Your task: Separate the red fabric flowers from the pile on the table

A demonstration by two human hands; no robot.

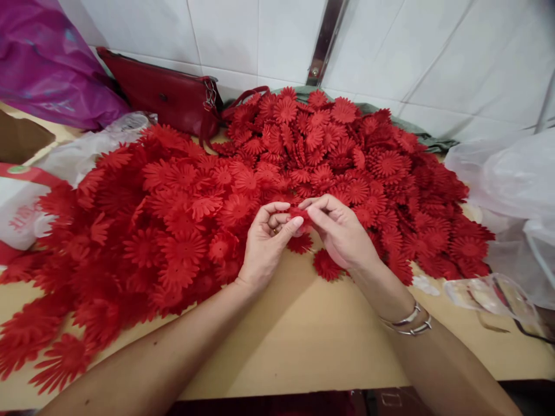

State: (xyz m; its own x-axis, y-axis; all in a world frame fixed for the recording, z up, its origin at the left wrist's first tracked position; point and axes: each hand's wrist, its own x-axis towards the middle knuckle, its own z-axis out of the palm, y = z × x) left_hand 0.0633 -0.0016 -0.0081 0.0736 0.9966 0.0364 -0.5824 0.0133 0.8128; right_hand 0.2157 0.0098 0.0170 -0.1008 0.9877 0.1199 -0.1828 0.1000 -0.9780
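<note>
While both hands met over the table edge of the pile, the left hand (264,245) had its thumb and fingers pinched nearly closed on a red flower (300,218), and the right hand (340,231) pinched the same flower from the other side, fingers curled in, nothing else held. Flower sat right between the two sets of fingertips, mostly hidden by them, raised just above the table (303,335). It looked like thin cut fabric or soft plastic: very light, floppy, petals easy to bend or crease, not slippery, probably best taken at the centre or by a fingertip pinch at the petal rim. Just below the hands, two loose flowers (326,266) lay on bare tabletop, near the right wrist. Around and behind the hands spread a big pile (182,231) of the same red flowers, wrapping left and right. A bracelet (410,323) was on the right wrist. Farther out: red bag (169,98) against the tiled wall (260,34), purple sack (47,63) at far left, clear plastic bags (515,196) at right, and a white-and-red package (17,211) at the left edge.
</note>
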